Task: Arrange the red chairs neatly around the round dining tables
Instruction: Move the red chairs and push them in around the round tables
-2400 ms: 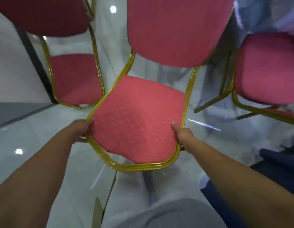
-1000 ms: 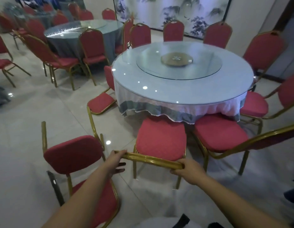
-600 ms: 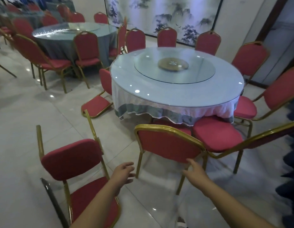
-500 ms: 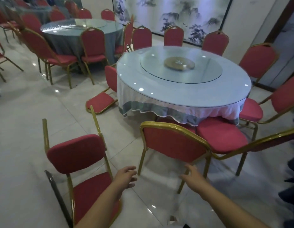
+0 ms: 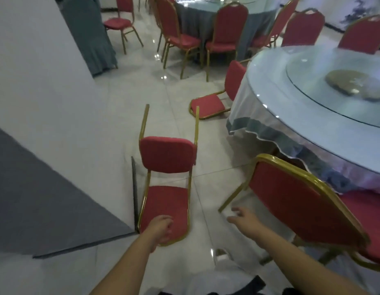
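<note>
Overturned red chair (image 5: 167, 155) lies on its back on the tiled floor (image 5: 180, 86), legs pointing away. The left hand (image 5: 161, 229) curls over its backrest, likely to right it; whether it grips is unclear. The right hand (image 5: 241, 219), spread and empty, reaches in alongside. An upright chair (image 5: 295, 196) stands tucked against the round table (image 5: 268, 86), at its near edge.

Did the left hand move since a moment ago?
Yes. The left hand went left, from over the floor beside the tipped-over chair to over its red backrest.
</note>
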`<state>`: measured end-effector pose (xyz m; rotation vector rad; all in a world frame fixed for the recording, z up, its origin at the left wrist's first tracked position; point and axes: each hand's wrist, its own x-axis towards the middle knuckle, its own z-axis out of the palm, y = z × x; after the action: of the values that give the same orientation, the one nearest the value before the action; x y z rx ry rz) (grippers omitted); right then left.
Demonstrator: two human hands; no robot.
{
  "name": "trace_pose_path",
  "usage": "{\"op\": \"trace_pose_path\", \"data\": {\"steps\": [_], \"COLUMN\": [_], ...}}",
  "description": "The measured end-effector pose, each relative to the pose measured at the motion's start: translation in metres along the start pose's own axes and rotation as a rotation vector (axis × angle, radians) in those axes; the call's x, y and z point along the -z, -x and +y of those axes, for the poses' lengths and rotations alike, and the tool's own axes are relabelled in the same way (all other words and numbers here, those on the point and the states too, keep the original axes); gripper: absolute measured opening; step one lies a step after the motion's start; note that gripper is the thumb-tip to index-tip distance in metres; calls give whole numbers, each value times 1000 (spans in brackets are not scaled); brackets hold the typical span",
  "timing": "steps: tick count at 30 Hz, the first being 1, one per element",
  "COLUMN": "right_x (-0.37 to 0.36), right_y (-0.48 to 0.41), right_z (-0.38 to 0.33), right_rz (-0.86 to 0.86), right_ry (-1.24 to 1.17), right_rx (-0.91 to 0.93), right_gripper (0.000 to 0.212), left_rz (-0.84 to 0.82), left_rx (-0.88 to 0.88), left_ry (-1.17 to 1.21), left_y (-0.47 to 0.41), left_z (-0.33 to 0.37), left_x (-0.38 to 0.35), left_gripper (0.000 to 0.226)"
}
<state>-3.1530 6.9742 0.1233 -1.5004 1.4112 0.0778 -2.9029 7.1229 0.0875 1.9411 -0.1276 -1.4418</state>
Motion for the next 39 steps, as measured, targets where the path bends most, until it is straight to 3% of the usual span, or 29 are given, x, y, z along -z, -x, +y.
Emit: {"op": "trace_pose_path", "data": {"steps": [8,12,16,19,28,32,39], "right_x": [4,13,10,-6,-101,-153,-264], "right_y": [-56,-95,-127,-147,-234,-291,-392], "right_z": [-4,6,16,23,76,101,141], "right_rz": [-255,-351,-362,-408,-414,-422,-355], "right_ry": [152,217,274,328,450,536,407], "right_rx": [17,-29,-83,-122,-184,-195,-222], "right_gripper": [50,46,40,41,40,56,62], "left_rz": [209,279,300,250,-2,42,159], "left_rx": [278,315,390,353,311,278,242], "left_ry": [125,124,45,-103,-381,-383,-398], "left_y": [32,40,27,4,-154,-245,-396], "left_z": [-57,-71,-92,-100,-140,-161,-228], "left_x": [7,-5,-20,-33,-32,-7,31], "left_gripper": [26,27,28,30,39,43,45]}}
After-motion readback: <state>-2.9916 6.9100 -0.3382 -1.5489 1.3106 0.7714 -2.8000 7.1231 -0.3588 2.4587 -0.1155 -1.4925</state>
